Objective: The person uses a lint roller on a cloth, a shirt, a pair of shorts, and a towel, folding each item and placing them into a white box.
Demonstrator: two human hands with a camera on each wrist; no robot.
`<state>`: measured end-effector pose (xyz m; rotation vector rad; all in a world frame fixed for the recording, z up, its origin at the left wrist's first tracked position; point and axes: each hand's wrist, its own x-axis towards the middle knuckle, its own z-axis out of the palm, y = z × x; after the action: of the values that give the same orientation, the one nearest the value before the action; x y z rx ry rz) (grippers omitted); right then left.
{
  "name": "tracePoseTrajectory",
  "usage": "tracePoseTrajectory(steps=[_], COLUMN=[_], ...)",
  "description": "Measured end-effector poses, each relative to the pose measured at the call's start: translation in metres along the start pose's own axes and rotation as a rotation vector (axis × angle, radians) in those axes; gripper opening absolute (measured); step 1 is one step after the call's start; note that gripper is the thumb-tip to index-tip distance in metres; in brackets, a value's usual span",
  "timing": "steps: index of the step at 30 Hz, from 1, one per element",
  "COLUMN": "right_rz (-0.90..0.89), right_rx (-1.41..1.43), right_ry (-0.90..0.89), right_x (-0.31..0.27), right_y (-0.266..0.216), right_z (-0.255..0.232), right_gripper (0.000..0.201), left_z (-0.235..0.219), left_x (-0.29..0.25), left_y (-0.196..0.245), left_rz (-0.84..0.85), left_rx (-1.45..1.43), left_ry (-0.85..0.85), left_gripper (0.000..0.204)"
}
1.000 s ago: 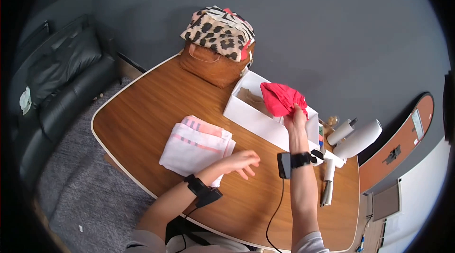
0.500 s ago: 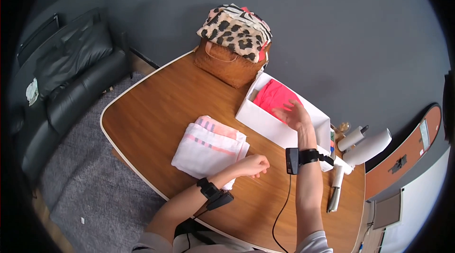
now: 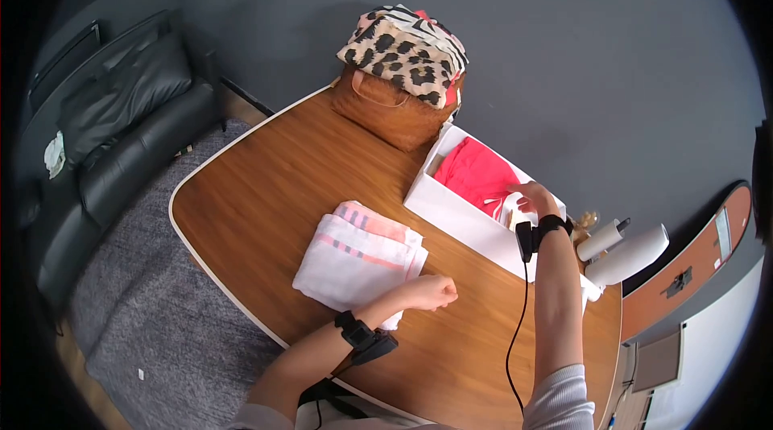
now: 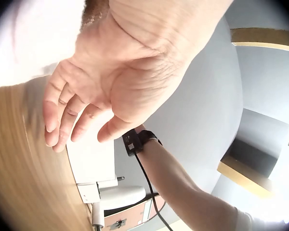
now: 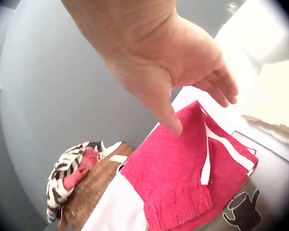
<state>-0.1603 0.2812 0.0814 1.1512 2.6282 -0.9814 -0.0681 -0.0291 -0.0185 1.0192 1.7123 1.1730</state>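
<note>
A folded red cloth with white edging [image 3: 477,175] lies in the white box [image 3: 463,223]. My right hand [image 3: 538,200] is over the box's right part, beside the cloth; in the right wrist view this hand [image 5: 166,65] has its fingers extended, holding nothing, the thumb over the cloth [image 5: 176,168]. A folded white cloth with pink and grey stripes [image 3: 354,257] lies on the table. My left hand [image 3: 431,292] is at its right side, empty, with fingers loosely bent, as the left wrist view shows of the hand [image 4: 115,82].
A brown furry bag [image 3: 386,112] topped with a leopard and zebra print cloth [image 3: 407,51] stands at the back of the wooden table [image 3: 266,188]. White cylindrical items [image 3: 632,257] stand right of the box. A black sofa [image 3: 133,140] is at the left.
The red cloth has gone from my right hand into the box, where it lies released. My right hand has then moved right and is lower over the box. The left hand has barely moved.
</note>
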Motion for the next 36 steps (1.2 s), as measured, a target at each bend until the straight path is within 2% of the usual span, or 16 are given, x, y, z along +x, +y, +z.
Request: tracePoseTrajectory(steps=[2,5,8,9,12,15,18,19,22,24,25,28,31,34,35,36], right_rz=[0.023,0.085,0.088,0.094,0.109,0.111,0.134,0.085,0.043,0.044,0.044,-0.062,-0.005,0.068,0.025,-0.093], right_rx=[0.184,0.357,0.424,0.451,0.472,0.641,0.470,0.496,0.514,0.627,0.683,0.908,0.837,0.514,0.475,0.611], right_ry=[-0.079,-0.232,-0.299,-0.302,-0.227,-0.164,-0.054,-0.019,-0.184,-0.237,-0.264,-0.405,-0.391,-0.236,-0.174,-0.237], right_x=[0.012,0.065,0.045,0.035,0.043,0.027,0.004,0.008,0.018,0.072,0.078,0.049,0.050,0.009,0.002,0.006], right_y=[0.010,0.030,0.020,0.016,0.022,0.030,0.016,0.023,0.026,0.046,0.045,0.027,0.023,0.005,0.002,0.003], right_z=[-0.003,0.008,0.015,0.016,0.017,0.021,0.018,0.019,0.017,0.019,0.020,0.019,0.018,0.010,0.010,0.010], right_gripper=[0.053,0.043,0.050,0.045,0.049,0.052,0.051,0.049,0.053,0.052,0.051,0.048,0.048,0.048,0.037,0.036], left_z=[-0.001,-0.001,-0.001,0.000,-0.001,0.000,0.002,0.002,0.002,0.002,0.002,0.003,0.003,0.004,0.005,0.005], left_x=[0.001,0.000,0.002,0.003,0.003,0.002,0.004,0.004,0.003,0.002,0.002,0.002,0.002,0.002,0.003,0.003], left_y=[-0.001,0.000,-0.002,-0.004,-0.004,-0.001,-0.003,-0.004,-0.003,-0.002,-0.002,-0.002,-0.005,-0.005,-0.005,-0.005], left_rz=[0.000,-0.013,-0.038,-0.037,-0.035,-0.031,-0.027,-0.026,-0.007,-0.004,-0.002,-0.006,0.021,0.025,0.021,0.017], left_rx=[0.000,0.008,0.005,0.002,-0.007,0.006,0.018,0.018,0.030,0.032,0.033,0.010,0.003,-0.019,-0.020,-0.021], left_ry=[-0.012,-0.030,-0.043,-0.044,-0.044,-0.062,-0.077,-0.079,-0.086,-0.089,-0.089,-0.088,-0.089,-0.083,-0.082,-0.082], left_gripper=[0.028,0.029,0.029,0.029,0.029,0.031,0.032,0.032,0.032,0.032,0.032,0.032,0.032,0.032,0.032,0.032])
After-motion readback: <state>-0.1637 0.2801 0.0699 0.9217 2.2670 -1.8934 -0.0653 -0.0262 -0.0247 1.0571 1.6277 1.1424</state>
